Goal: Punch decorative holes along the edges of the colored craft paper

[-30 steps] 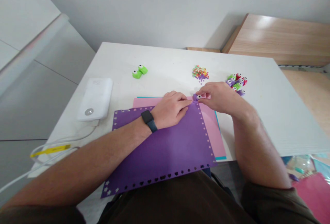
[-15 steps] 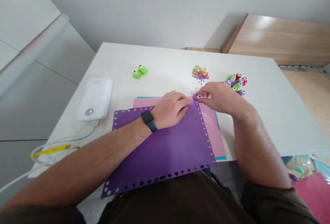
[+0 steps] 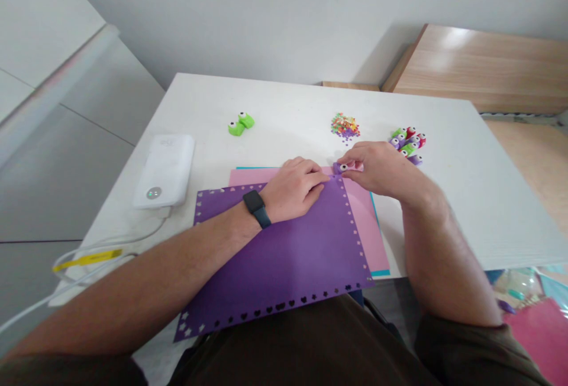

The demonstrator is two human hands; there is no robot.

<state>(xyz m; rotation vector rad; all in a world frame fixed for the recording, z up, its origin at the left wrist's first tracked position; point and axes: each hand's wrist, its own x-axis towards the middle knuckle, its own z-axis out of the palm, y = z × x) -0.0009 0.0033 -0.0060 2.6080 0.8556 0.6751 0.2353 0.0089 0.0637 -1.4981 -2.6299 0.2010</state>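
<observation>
A purple paper sheet with punched shapes along its edges lies on the white table, over a pink sheet and a blue one. My left hand, smartwatch on its wrist, presses down on the purple sheet near its far right corner, fingers curled. My right hand pinches a small purple paper punch with googly eyes at that corner.
Two green punches sit at the far left of the table. A pile of coloured confetti and a cluster of several small punches lie beyond my right hand. A white power bank with cables rests at left.
</observation>
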